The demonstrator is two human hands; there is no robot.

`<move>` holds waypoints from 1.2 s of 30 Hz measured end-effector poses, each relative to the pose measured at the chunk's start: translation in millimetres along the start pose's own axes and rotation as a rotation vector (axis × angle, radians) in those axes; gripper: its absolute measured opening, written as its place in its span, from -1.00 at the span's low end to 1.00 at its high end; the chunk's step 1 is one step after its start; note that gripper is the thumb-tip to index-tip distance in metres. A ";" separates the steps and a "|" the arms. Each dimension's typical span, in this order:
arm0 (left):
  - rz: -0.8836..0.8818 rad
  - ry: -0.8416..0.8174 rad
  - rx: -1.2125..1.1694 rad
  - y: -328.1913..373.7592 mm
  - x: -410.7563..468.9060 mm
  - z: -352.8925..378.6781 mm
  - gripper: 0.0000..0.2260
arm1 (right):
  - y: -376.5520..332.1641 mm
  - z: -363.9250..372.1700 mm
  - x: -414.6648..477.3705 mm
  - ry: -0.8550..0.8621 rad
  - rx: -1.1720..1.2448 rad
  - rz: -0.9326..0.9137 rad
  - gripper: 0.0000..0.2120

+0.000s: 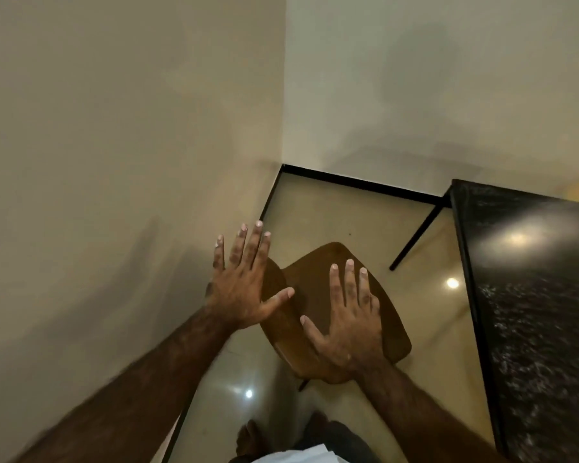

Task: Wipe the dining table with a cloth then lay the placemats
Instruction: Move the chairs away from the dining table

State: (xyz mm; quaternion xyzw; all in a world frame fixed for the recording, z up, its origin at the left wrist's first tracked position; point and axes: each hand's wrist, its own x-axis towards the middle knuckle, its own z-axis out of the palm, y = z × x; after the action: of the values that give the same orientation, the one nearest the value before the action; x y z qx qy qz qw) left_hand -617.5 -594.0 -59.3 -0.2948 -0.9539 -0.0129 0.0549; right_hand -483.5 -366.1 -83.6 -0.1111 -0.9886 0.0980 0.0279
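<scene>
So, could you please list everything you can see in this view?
table: one, glossy black speckled top on black legs, right side.
chair: one, brown wood, centre, on the floor below the hands.
walls: two, cream, meeting in a corner at the top.
skirting: one strip, black, along the foot of the walls.
floor: one, glossy beige, with spots of reflected light.
white fabric: one piece, bottom edge; cloth or clothing, I cannot tell.
foot: at least one, bare, bottom centre, blurred.
left hand: one, fingers spread, holding nothing, left of centre.
right hand: one, fingers spread, holding nothing, in front of the chair.
</scene>
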 end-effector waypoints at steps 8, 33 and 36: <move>0.087 -0.127 -0.017 10.3 84.2 38.1 0.10 | 32.0 22.6 36.2 -0.027 0.033 0.164 0.17; 0.002 -1.146 -0.118 -37.5 234.4 190.6 0.29 | 2.8 139.1 32.6 -0.597 0.499 1.206 0.20; -0.174 -1.246 -0.330 -41.3 239.1 200.0 0.33 | -1.6 150.6 29.6 -0.625 0.654 1.340 0.18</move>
State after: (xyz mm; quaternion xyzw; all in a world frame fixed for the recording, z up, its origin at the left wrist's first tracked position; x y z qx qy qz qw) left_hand -856.3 -482.5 -230.8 -0.1731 -0.8129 0.0098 -0.5560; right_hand -524.2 -389.1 -229.7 -0.6337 -0.5953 0.4048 -0.2833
